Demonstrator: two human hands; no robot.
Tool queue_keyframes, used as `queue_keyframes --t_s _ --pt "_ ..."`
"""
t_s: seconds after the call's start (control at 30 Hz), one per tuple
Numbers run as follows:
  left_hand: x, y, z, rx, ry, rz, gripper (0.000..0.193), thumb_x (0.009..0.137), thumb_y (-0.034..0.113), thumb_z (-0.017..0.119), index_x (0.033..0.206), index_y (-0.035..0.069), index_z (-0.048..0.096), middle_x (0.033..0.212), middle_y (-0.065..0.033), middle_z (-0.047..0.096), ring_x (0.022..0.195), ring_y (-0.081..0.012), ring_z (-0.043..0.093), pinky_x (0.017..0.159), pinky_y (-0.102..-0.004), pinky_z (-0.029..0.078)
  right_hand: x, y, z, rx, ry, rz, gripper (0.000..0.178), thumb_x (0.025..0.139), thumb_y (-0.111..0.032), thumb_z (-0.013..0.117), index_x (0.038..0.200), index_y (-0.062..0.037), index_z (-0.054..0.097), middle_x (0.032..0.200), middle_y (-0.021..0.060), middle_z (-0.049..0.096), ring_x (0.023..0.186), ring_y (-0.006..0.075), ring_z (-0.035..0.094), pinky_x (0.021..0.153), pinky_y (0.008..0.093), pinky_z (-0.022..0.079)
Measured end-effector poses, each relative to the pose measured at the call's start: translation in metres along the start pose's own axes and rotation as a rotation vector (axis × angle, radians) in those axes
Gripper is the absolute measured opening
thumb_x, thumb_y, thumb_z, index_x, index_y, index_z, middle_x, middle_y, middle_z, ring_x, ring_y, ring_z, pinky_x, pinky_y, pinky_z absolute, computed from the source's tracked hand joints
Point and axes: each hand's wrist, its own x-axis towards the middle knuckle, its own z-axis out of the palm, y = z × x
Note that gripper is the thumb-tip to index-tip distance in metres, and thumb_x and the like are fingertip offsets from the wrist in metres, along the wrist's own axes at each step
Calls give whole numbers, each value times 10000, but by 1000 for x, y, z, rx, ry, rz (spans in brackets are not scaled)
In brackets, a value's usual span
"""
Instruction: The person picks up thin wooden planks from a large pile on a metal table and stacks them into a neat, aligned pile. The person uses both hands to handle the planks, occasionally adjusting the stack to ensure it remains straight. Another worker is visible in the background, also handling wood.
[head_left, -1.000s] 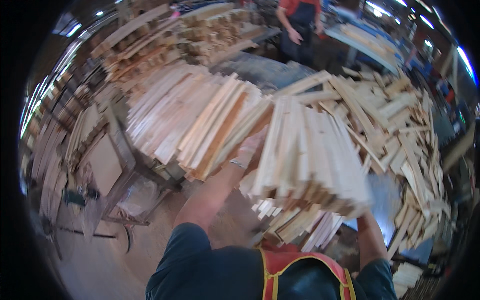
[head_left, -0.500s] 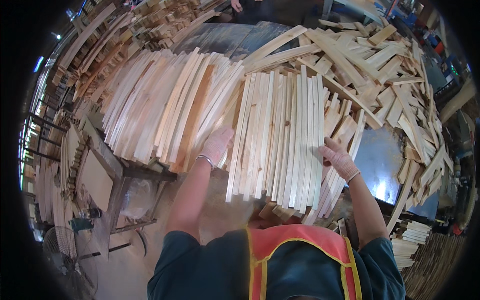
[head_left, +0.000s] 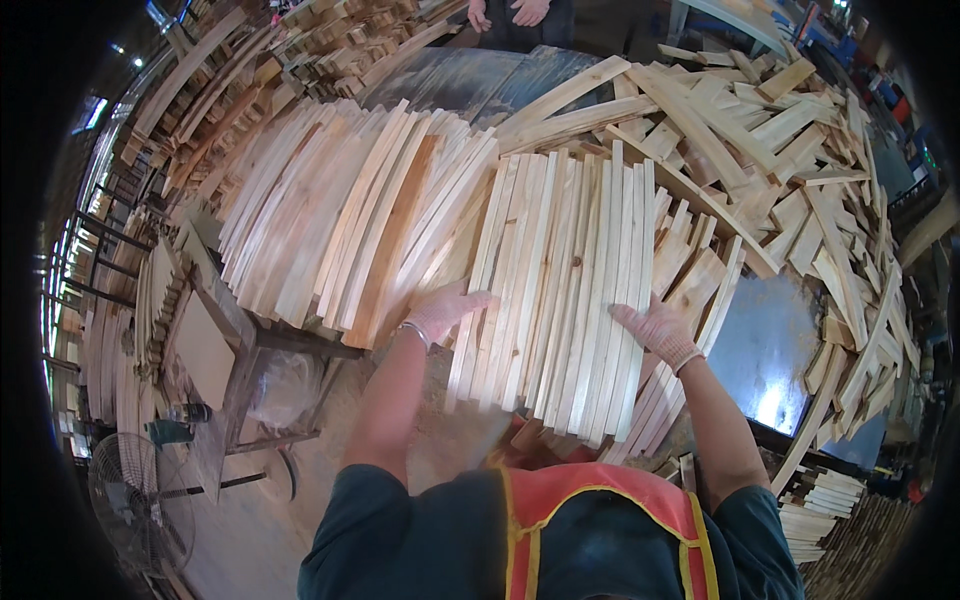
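Note:
Between my two hands stands a row of pale wooden slats [head_left: 560, 290], packed side by side with their near ends uneven and jutting past the table edge. My gloved left hand [head_left: 447, 310] grips the row's left side, thumb lying over the top of the slats. On the opposite side my gloved right hand [head_left: 657, 332] clasps the outermost slats, its thumb also on top. The undersides of the slats and most of my fingertips are hidden. Close by on the left lies a longer row of similar slats [head_left: 330, 220], one of them darker brown.
Loose offcuts [head_left: 770, 150] are heaped at the back right, beside a shiny metal tabletop [head_left: 765, 335]. Stacked lumber [head_left: 340, 45] fills the far left. Another person's hands [head_left: 510, 12] show beyond the dark table surface [head_left: 470, 80]. A floor fan [head_left: 140, 495] stands lower left.
Both thumbs have come over the top of the slats, and my left hand has closed against the row. The row has shifted slightly toward me. Another person's hands show more fully at the far side.

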Motion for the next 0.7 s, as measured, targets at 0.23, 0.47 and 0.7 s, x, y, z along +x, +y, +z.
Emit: queue_keyframes --t_s 0.23,0.47,0.7 --pt "23 -43 -20 -294 114 -16 491 918 268 752 1250 -78 646 1200 -238 738 1168 -320 711 1028 -420 539 -3 -9 3 115 31 23 1136 827 -782 708 1578 27 440 1323 270 717 1263 377 685 1098 410 508" --pt "-2 32 -17 440 263 -94 573 860 375 740 1211 -70 653 1201 -326 712 1153 -425 704 1006 -477 547 4 13 18 529 5 -48 952 908 -441 868 1595 28 404 1404 184 681 1306 237 624 1099 356 505" --pt "-24 49 -54 477 321 12 640 869 384 800 1299 -66 647 1203 -255 731 1149 -362 707 1025 -437 538 -14 -42 20 -307 679 -92 911 868 -325 902 1593 -17 445 1536 196 583 1360 277 607 1117 391 507"
